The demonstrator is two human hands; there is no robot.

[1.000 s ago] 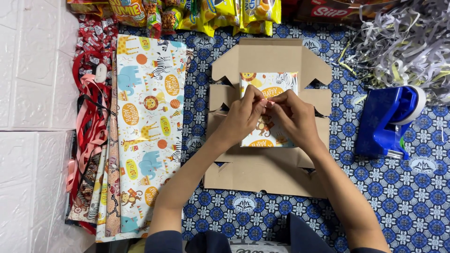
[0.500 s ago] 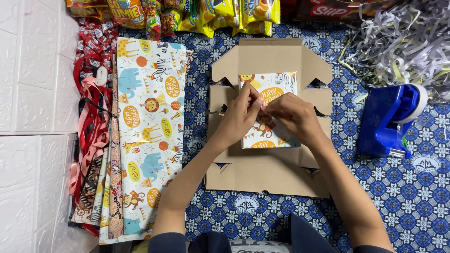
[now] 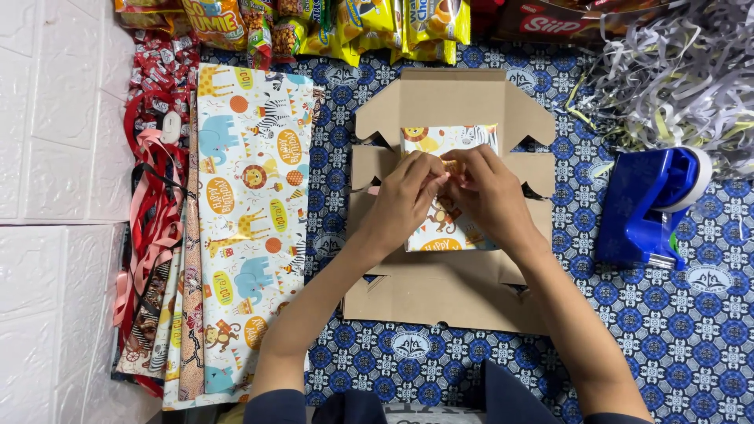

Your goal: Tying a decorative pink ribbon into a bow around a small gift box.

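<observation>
Nearest, the flat brown cardboard box lies unfolded on the blue patterned table, w/ the small parcel in animal-print wrapping paper resting in its middle, so it stays put. Left hand & right hand both pinch the paper fold at the parcel's centre, probably to hold it closed. Blue tape dispenser waits at right.
</observation>
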